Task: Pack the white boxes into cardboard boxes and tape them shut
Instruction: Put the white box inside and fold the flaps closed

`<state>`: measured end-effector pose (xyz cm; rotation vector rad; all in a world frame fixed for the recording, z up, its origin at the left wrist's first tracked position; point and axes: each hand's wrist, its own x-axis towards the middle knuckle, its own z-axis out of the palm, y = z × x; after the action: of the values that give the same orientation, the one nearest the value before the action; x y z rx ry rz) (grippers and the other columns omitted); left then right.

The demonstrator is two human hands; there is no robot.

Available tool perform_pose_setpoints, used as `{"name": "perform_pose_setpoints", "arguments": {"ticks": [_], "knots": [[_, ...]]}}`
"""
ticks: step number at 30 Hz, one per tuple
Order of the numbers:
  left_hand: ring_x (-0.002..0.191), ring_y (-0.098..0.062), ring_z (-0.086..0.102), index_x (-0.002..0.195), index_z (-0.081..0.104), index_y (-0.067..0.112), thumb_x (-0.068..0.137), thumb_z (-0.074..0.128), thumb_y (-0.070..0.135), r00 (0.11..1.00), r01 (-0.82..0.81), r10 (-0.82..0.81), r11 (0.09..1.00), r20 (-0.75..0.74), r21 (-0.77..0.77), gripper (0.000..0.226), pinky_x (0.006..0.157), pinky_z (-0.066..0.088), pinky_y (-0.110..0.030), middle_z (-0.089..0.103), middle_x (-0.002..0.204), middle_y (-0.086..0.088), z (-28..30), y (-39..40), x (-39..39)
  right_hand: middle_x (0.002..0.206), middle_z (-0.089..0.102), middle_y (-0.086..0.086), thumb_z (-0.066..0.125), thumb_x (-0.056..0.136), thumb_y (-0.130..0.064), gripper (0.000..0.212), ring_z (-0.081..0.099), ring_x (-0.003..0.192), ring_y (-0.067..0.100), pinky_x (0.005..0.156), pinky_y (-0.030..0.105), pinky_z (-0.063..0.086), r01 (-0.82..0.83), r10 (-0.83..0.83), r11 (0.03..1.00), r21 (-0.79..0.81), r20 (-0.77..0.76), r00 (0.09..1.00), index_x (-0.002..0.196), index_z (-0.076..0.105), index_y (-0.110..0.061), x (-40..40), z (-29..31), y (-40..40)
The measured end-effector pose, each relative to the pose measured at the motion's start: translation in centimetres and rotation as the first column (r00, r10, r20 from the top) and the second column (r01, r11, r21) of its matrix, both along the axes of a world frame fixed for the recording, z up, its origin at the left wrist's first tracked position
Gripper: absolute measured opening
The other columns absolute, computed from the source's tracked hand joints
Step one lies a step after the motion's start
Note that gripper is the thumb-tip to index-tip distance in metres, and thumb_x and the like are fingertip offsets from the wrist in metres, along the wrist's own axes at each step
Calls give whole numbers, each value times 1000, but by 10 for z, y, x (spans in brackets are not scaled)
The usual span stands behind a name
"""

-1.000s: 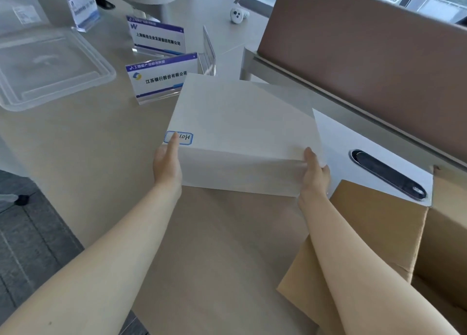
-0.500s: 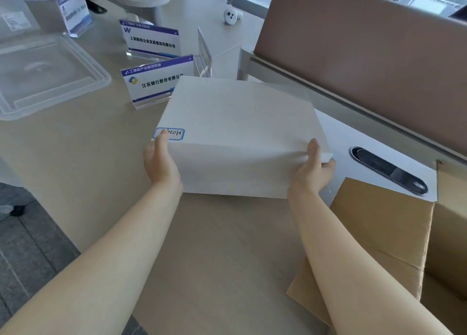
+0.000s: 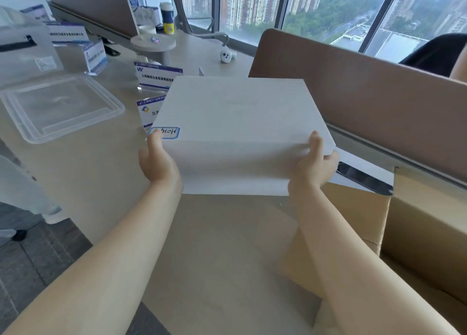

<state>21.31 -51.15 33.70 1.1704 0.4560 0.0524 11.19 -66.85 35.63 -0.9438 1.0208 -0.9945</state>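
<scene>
Both hands grasp one white box (image 3: 240, 132) by its near corners: the left hand (image 3: 158, 161) grips the near-left corner, thumb laid on the top face over a blue-bordered label (image 3: 165, 133), and the right hand (image 3: 314, 166) grips the near-right corner, thumb on top and fingers wrapped round the side. The box looks raised off the tan table (image 3: 214, 246), its near face turned toward the person. Below that face lies a bare stretch of tabletop running back to the table's near edge. Just right of the right hand an open cardboard box (image 3: 419, 223) stands with one flap (image 3: 353, 216) folded out flat toward the grip; its inside is mostly out of view. Behind it a black phone (image 3: 364, 176) lies on a white sheet. Close behind the held box rises a brown divider panel (image 3: 379, 102). Left of the left hand stand name cards (image 3: 158, 75), and farther left a clear plastic lid (image 3: 60, 107) lies flat.
</scene>
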Motion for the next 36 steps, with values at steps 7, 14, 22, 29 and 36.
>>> {"name": "perform_pose_setpoints", "arguments": {"ticks": [7,14,22,29,36], "knots": [[81,-17,46,66,47,26,87,51,30,998,5,-5,1000,63,0,22,76,36,-26,46,71,11,39,4,-40,70,37,-5,58,84,-36,39,38,86,23,61,27,31,53,-51,997,-50,42,998,64,30,-18,-43,35,6],[78,-15,44,67,46,26,83,54,37,989,107,-103,994,102,-28,21,65,35,-21,44,72,12,66,-6,-112,74,48,-5,62,80,-35,31,48,80,22,59,28,38,141,-134,988,-64,101,986,64,38,-21,-128,56,3],[82,-19,44,66,44,25,88,52,32,947,302,-297,953,122,-25,25,64,34,-22,43,71,9,75,-43,-218,65,44,-5,61,81,-32,34,45,63,15,53,25,36,334,-324,940,-77,113,939,64,35,-18,-261,69,-8],[79,-21,45,67,47,24,85,53,38,868,485,-483,875,111,16,24,74,35,-29,45,70,6,75,-73,-281,69,48,-7,62,79,-31,26,47,63,11,53,23,36,453,-440,884,-114,123,889,67,41,-20,-348,76,-16],[75,-23,49,62,49,20,75,58,45,713,680,-691,723,118,125,30,71,39,-32,47,67,2,72,-97,-308,66,44,-6,57,87,-23,22,43,58,6,56,23,35,530,-526,835,-150,69,848,73,45,-12,-403,74,-26]]}}
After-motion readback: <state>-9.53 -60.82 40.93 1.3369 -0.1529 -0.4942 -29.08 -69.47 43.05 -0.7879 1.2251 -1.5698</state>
